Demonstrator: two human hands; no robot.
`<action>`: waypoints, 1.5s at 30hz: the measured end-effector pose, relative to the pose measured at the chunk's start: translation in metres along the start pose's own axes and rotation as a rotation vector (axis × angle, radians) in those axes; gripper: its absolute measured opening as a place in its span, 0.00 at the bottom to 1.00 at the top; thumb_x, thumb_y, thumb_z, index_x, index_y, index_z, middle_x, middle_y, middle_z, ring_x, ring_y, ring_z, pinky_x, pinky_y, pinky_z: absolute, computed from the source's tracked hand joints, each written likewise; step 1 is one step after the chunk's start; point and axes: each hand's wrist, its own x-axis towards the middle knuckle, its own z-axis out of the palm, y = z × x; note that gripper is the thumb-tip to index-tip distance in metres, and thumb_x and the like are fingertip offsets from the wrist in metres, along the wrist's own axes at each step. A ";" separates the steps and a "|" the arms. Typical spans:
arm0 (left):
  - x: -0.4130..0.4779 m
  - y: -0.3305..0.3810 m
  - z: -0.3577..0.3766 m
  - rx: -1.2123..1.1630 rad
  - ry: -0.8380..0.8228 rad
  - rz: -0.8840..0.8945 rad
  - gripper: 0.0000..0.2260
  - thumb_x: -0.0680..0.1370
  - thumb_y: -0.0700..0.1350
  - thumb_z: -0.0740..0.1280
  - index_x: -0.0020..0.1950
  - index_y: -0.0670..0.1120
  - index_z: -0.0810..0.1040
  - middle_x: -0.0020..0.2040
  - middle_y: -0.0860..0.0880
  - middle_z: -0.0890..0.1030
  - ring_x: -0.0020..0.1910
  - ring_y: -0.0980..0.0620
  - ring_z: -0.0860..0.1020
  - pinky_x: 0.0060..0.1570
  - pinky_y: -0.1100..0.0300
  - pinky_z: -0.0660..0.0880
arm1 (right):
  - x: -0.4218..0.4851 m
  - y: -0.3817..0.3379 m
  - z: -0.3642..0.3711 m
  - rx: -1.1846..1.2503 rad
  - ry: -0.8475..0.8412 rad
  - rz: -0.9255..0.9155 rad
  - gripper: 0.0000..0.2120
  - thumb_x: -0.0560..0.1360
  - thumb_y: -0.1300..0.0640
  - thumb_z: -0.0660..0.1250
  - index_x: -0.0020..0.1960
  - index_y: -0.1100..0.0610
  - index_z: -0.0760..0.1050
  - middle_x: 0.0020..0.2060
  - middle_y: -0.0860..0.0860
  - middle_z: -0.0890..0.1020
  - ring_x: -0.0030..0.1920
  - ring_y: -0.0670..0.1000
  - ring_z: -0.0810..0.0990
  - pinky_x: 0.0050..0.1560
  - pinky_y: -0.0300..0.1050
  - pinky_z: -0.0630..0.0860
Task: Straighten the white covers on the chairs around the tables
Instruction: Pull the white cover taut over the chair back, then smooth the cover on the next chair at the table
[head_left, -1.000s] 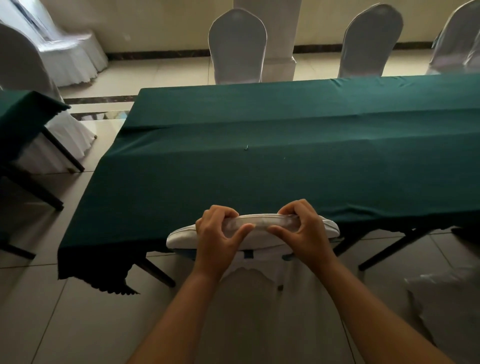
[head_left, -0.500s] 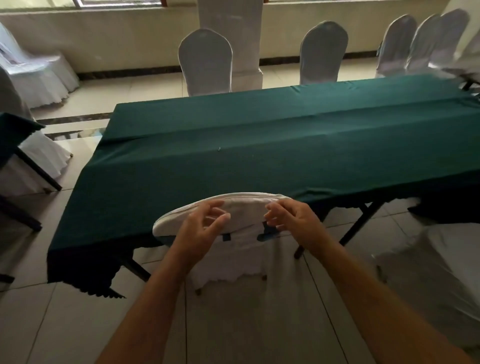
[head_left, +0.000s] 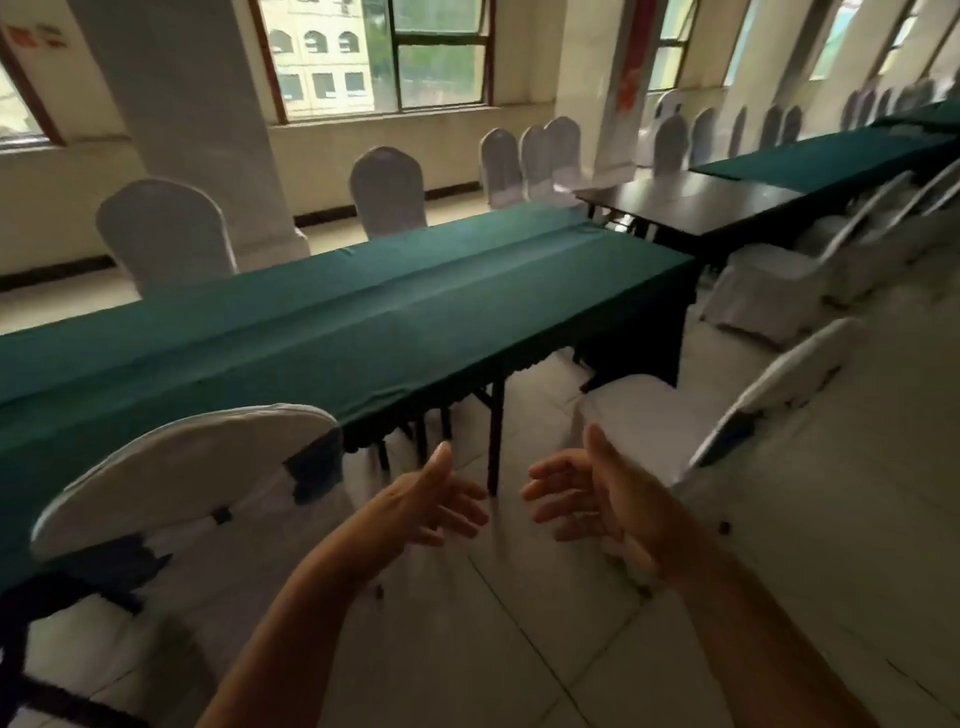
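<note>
A chair with a white cover (head_left: 182, 467) stands at the lower left, pushed against the long green-clothed table (head_left: 322, 332); its cover top lies over the backrest with dark gaps at the side. My left hand (head_left: 431, 501) and my right hand (head_left: 587, 493) hover over the floor between that chair and another white-covered chair (head_left: 769, 395) at the right. Both hands are open, palms facing each other, holding nothing.
More covered chairs (head_left: 387, 189) line the table's far side. A bare dark table (head_left: 691, 202) and another green table (head_left: 831, 150) continue to the right, with several covered chairs (head_left: 779, 270) beside them. A pillar (head_left: 192, 114) stands at the back. Tiled floor (head_left: 519, 623) lies underfoot.
Both hands let go of the chair cover and moved right, away from it. My view swung to the right, so the chair now sits at the lower left.
</note>
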 end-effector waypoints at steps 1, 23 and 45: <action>0.008 0.013 0.034 -0.010 -0.050 0.028 0.35 0.77 0.71 0.46 0.54 0.49 0.84 0.50 0.47 0.88 0.51 0.47 0.85 0.52 0.51 0.75 | -0.029 0.005 -0.028 -0.003 0.049 -0.006 0.39 0.72 0.30 0.46 0.57 0.58 0.80 0.52 0.57 0.87 0.51 0.59 0.85 0.46 0.50 0.81; 0.316 0.194 0.460 -0.022 -0.655 0.301 0.29 0.74 0.69 0.55 0.56 0.48 0.83 0.52 0.42 0.86 0.52 0.41 0.84 0.52 0.47 0.79 | -0.180 0.067 -0.485 0.224 0.836 -0.063 0.35 0.72 0.33 0.51 0.54 0.60 0.82 0.48 0.60 0.87 0.45 0.58 0.85 0.44 0.51 0.79; 0.634 0.344 0.766 -0.100 -0.600 0.359 0.29 0.81 0.58 0.48 0.59 0.38 0.79 0.53 0.36 0.83 0.51 0.37 0.82 0.51 0.45 0.77 | -0.113 0.060 -0.957 0.178 0.738 -0.153 0.35 0.75 0.33 0.48 0.56 0.59 0.81 0.50 0.59 0.86 0.48 0.59 0.84 0.50 0.55 0.78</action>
